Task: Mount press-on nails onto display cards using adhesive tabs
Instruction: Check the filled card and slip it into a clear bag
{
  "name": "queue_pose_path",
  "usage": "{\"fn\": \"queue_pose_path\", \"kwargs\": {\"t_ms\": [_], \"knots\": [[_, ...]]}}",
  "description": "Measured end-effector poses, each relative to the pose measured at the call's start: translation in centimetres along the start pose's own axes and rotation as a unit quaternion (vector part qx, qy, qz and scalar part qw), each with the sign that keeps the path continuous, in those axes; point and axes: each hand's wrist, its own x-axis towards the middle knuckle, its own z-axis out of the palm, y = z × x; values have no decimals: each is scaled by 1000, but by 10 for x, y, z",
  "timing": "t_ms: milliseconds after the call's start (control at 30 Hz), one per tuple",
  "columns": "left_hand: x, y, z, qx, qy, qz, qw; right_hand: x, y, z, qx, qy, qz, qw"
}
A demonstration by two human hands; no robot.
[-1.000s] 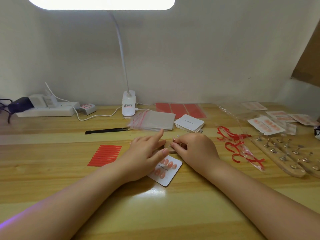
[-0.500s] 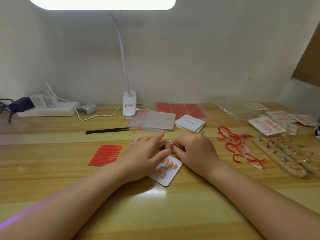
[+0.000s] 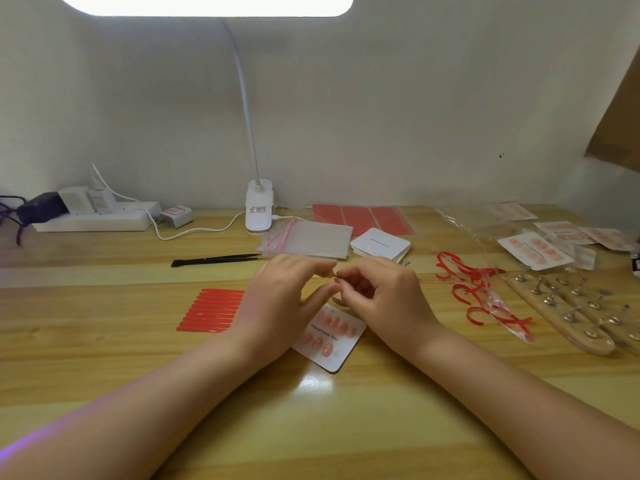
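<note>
White display card (image 3: 341,351), rounded corners, "Handmade Nail" print, two rows pink nails, flat mid-table toward near edge; left hand (image 3: 277,306) and right hand (image 3: 384,299) above it, fingertips pinching tiny item, identity unclear

Small home craft workstation: wooden counter (image 3: 104,341) against a plain wall, clip lamp (image 3: 258,209), power strip (image 3: 93,220), nail cards (image 3: 535,251).

White display card (image 3: 341,353), pink nails (image 3: 333,322), red strips (image 3: 211,310).
</note>
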Motion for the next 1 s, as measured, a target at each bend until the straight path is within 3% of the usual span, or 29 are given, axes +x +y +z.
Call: {"fn": "queue_pose_path", "kwargs": {"t_ms": [133, 633, 1000], "knots": [[-1, 0, -1, -22, 36, -9, 999, 0, 0, -1, 2, -11, -16, 1000], [-1, 0, -3, -57, 47, 1, 997, 0, 4, -1, 21, -11, -20, 1000], [1, 1, -7, -141, 49, -64, 987, 0, 0, 2, 45, 12, -13, 999]]}}
